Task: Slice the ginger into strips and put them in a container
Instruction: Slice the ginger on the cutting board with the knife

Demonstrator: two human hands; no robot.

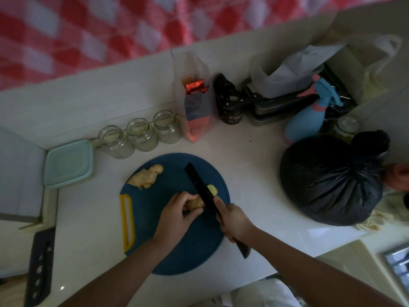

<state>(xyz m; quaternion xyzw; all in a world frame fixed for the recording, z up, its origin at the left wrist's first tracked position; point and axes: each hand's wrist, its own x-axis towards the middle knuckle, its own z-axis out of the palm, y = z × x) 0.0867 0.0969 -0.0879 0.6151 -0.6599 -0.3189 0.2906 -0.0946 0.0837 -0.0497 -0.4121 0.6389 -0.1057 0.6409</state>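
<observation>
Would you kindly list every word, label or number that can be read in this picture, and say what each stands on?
No text here is legible enough to quote.
Black jar: pale print on its label, too blurred to read.
Glass jars: faint marks on the glass, unreadable.
Packet: red and orange panels, no legible words.
Knife, board, tub: no print shows.

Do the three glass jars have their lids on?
No, they are open. The three glass jars stand upright with bare round mouths, and no lids show on them.
</observation>
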